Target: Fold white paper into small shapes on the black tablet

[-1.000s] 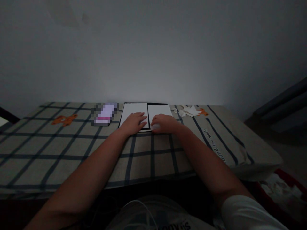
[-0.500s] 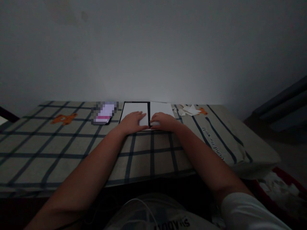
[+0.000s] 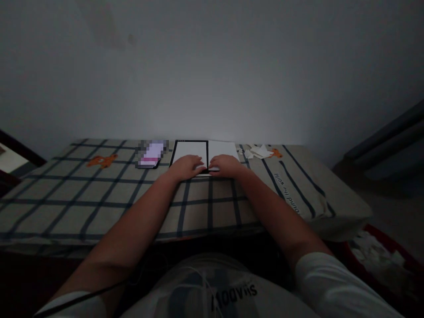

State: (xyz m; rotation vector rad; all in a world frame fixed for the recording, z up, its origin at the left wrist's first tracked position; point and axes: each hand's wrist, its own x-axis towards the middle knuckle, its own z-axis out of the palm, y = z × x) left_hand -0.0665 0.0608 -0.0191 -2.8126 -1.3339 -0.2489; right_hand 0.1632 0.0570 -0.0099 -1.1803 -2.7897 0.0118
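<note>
White paper sheet (image 3: 222, 149) lies flat at the far middle of the table (image 3: 99, 194), its left part overlapping a black-bordered white board (image 3: 188, 150); the exact edge line between the two is hard to read in the dim light. Judged light, thin and limp: it likely slides easily on the smooth board and creases for good if pressed, so it wants flat fingertip pressure rather than a pinch, and lifting is best from a free corner or the right edge at 3 o'clock, where nothing covers it. Left hand (image 3: 186, 167) rests palm down on the board, fingers spread and flat, gripping nothing. Right hand (image 3: 225, 164) rests palm down on the near edge of the sheet, fingers extended toward 9 o'clock, fingertips almost meeting the left hand's; it presses rather than grasps. Whether a fold is under the fingers cannot be told. At 9 o'clock from the board lies a phone (image 3: 151, 154), just beside it, screen blurred. At 3 o'clock from the sheet, near but apart, sits a small heap of paper scraps (image 3: 259, 151). The checked tablecloth (image 3: 205, 207) has dark grid lines and an orange bear print (image 3: 102, 160) toward the left.
</note>
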